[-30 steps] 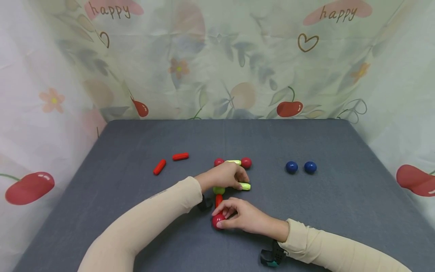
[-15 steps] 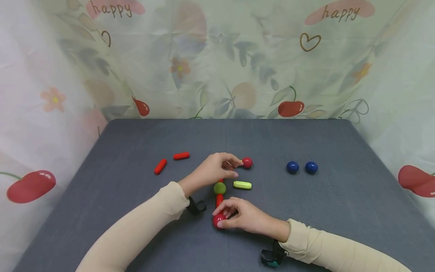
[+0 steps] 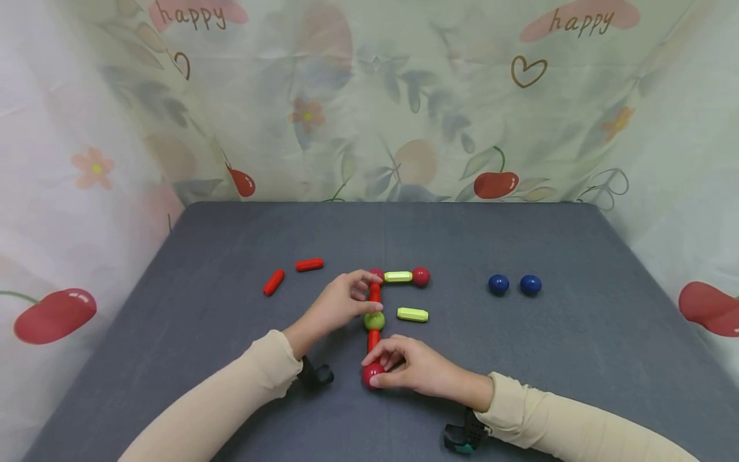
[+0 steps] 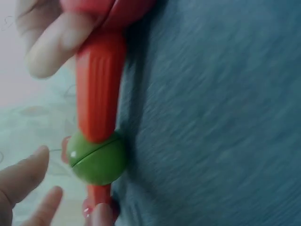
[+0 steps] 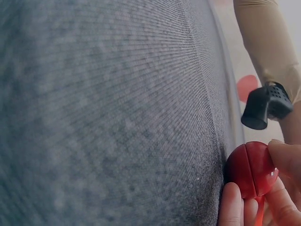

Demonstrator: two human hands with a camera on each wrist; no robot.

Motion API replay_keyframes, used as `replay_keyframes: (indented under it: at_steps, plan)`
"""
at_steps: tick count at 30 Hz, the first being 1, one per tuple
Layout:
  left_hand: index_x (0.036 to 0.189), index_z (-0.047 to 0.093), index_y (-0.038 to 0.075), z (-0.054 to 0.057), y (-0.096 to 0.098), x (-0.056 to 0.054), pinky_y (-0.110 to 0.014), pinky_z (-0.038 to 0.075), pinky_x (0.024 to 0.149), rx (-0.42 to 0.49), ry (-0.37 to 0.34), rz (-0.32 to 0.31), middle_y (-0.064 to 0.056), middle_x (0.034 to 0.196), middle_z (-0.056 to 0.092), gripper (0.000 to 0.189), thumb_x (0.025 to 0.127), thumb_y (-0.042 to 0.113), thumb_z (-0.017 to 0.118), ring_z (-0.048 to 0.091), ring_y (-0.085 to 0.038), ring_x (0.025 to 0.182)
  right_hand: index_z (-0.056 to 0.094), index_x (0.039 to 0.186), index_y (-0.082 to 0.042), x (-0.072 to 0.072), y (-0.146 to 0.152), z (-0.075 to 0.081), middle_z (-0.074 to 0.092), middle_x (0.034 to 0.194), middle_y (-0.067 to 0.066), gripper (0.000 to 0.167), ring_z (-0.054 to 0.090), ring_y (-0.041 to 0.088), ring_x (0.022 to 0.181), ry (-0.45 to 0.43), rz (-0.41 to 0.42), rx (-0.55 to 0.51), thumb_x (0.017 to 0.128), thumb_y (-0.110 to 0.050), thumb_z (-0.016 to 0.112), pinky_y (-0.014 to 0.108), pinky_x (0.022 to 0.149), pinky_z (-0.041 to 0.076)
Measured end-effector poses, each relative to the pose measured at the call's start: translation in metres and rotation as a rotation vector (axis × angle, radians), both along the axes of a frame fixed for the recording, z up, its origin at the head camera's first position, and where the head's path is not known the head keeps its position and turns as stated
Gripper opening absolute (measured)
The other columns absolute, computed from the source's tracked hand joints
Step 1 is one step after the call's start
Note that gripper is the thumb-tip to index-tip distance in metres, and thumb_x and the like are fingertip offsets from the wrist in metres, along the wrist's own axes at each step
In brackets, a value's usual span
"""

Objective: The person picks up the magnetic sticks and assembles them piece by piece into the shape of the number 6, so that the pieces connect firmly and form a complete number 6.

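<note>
A chain lies on the table: a near red ball (image 3: 372, 376), a red rod (image 3: 373, 340), a green ball (image 3: 374, 321), another red rod (image 3: 374, 293) and a far red ball (image 3: 376, 274). From there a yellow-green rod (image 3: 398, 276) runs right to a third red ball (image 3: 421, 276). My right hand (image 3: 424, 369) pinches the near red ball between thumb and fingers, as the right wrist view confirms. My left hand (image 3: 335, 305) hovers over the far part of the chain, fingers spread apart, thumb close to the green ball; whether it touches is unclear.
A loose yellow-green rod (image 3: 412, 314) lies right of the green ball. Two red rods, one slanted (image 3: 274, 282) and one nearly level (image 3: 309, 264), lie at the left. A blue ball (image 3: 499, 284) and a second blue ball (image 3: 530, 285) sit at the right.
My left hand has let go of the loose yellow-green rod, lifted away, and moved left to the far half of the chain. My right hand stays on the near red ball.
</note>
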State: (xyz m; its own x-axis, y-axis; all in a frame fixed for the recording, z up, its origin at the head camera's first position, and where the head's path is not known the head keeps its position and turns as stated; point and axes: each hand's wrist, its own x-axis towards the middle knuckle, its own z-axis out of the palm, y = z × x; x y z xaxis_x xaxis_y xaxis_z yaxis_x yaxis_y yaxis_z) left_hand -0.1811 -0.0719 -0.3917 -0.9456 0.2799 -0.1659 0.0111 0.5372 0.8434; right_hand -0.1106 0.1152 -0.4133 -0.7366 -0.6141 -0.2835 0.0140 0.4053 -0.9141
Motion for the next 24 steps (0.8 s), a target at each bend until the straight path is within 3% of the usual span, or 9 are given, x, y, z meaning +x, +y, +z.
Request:
replay_keyframes:
  at_steps: [4, 9, 20, 24]
  plan:
    - [0.119, 0.066, 0.018, -0.003, -0.001, 0.006, -0.033, 0.053, 0.075, 0.019, -0.099, -0.012, -0.009, 0.109, 0.063, 0.038, 0.083, 0.018, 0.077, 0.061, -0.02, 0.092, 0.07, 0.109, -0.016, 0.0, 0.0, 0.0, 0.057, 0.103, 0.004, 0.024, 0.056, 0.016, 0.09, 0.005, 0.003, -0.004, 0.086, -0.021, 0.075, 0.022, 0.076, 0.053]
    - [0.115, 0.068, 0.016, -0.006, -0.002, 0.004, -0.029, 0.049, 0.07, 0.059, -0.161, 0.005, -0.008, 0.096, 0.066, 0.035, 0.082, 0.018, 0.078, 0.06, -0.017, 0.08, 0.07, 0.109, -0.016, 0.0, 0.0, 0.001, 0.057, 0.103, 0.003, 0.024, 0.056, 0.016, 0.09, 0.009, 0.005, 0.0, 0.086, -0.021, 0.075, 0.022, 0.076, 0.053]
    - [0.115, 0.068, 0.016, -0.013, -0.003, 0.001, -0.027, 0.047, 0.067, 0.081, -0.191, 0.013, -0.007, 0.093, 0.065, 0.034, 0.082, 0.018, 0.078, 0.059, -0.017, 0.077, 0.069, 0.112, -0.014, 0.0, 0.002, 0.0, 0.056, 0.102, 0.004, 0.025, 0.058, 0.016, 0.091, 0.035, 0.025, -0.021, 0.087, -0.019, 0.073, 0.021, 0.078, 0.052]
    - [0.115, 0.069, 0.017, -0.014, -0.004, 0.001, -0.027, 0.045, 0.065, 0.08, -0.192, 0.013, -0.007, 0.092, 0.065, 0.034, 0.082, 0.019, 0.078, 0.058, -0.017, 0.077, 0.066, 0.118, -0.012, 0.001, 0.007, 0.005, 0.058, 0.105, 0.005, 0.031, 0.061, 0.017, 0.095, -0.002, 0.029, -0.038, 0.088, -0.018, 0.072, 0.026, 0.083, 0.054]
